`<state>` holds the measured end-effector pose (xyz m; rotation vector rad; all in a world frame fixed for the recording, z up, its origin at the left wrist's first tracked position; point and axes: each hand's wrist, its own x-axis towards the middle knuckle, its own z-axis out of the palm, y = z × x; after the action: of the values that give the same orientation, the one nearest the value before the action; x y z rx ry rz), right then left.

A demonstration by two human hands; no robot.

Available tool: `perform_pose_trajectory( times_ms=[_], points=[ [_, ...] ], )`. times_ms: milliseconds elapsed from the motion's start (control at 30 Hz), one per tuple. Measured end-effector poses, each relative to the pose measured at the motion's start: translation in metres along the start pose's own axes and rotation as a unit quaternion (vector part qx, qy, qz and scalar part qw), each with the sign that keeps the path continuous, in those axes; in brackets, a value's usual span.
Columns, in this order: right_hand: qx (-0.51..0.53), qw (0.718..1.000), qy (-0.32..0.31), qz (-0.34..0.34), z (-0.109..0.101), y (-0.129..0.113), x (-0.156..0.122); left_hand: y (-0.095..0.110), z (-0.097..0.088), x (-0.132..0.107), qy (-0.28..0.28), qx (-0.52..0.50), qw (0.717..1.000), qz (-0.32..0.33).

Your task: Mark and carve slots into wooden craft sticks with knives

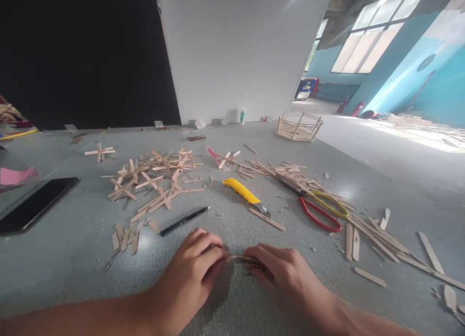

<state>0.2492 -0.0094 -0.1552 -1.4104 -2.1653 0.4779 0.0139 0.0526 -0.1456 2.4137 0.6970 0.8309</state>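
Both hands meet low in the middle of the table, pinching a short stack of wooden craft sticks from its two ends. My left hand is closed on the left end, and my right hand on the right end. Only a small stretch of wood shows between the fingertips, so how many sticks are held is hidden. Just beyond the left hand lies a black mechanical pencil. A yellow utility knife rests ahead of the hands, its blade near a single craft stick.
Crossed, joined craft sticks cover the left middle. Scissors with red and yellow handles lie on loose sticks at right. A phone sits far left. At the back stand a glue stick and a stick-built frame.
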Motion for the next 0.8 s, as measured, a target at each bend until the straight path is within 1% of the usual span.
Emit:
perform_pose_trajectory(
  times_ms=[133,300,467,567,700,800],
  points=[
    [-0.004,1.0,-0.005,-0.01,-0.0014,0.0003,0.0024,-0.0008,0.0007,-0.0008,-0.005,0.016,1.0,0.006],
    [0.0,1.0,-0.008,-0.012,-0.0022,-0.0006,0.0033,-0.0028,0.0022,-0.0017,-0.016,0.024,1.0,-0.001],
    [0.022,0.999,-0.026,0.0,-0.0046,-0.0042,0.0017,-0.0034,0.0025,-0.0023,-0.017,0.013,0.999,-0.035],
    [0.018,0.999,-0.033,0.008,-0.005,-0.0055,0.0024,-0.0038,0.0028,-0.0016,-0.015,0.011,0.999,-0.047],
    [0.004,0.999,-0.032,0.016,-0.0012,-0.0016,0.0032,-0.0039,0.0031,-0.0013,-0.026,0.016,0.998,-0.045],
    [-0.002,0.999,-0.027,0.017,0.0013,0.0013,0.0022,-0.004,0.0035,-0.002,-0.03,0.017,0.999,-0.032]
  ],
)
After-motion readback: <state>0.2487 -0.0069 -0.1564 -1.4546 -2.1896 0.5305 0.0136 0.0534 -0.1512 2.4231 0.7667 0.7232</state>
